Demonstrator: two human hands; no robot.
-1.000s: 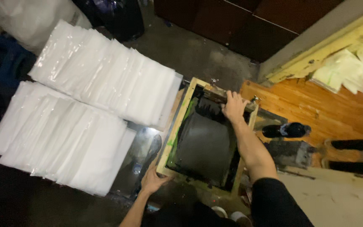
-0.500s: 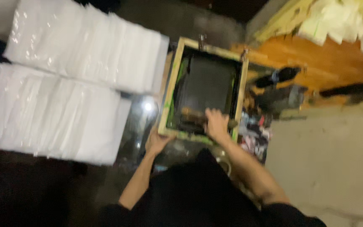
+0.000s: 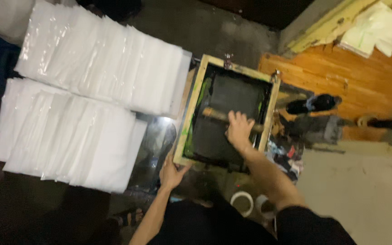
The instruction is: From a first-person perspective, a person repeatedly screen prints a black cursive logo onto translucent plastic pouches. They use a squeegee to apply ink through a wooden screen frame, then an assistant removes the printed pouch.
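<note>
The squeegee (image 3: 232,119) is being gripped by the right hand (image 3: 240,130), fingers curled around it, now mid-screen after a pull and return. The wooden frame (image 3: 189,119) is being steadied at its near corner by the left hand (image 3: 172,171), fingers pressed together.

Clear plastic packets, white and flat, overlapped in two long rows: upper row (image 3: 100,63) and lower row (image 3: 64,131), left of the wooden frame. Further white packets (image 3: 377,27) heaped at the top right corner, on orange boards.
</note>
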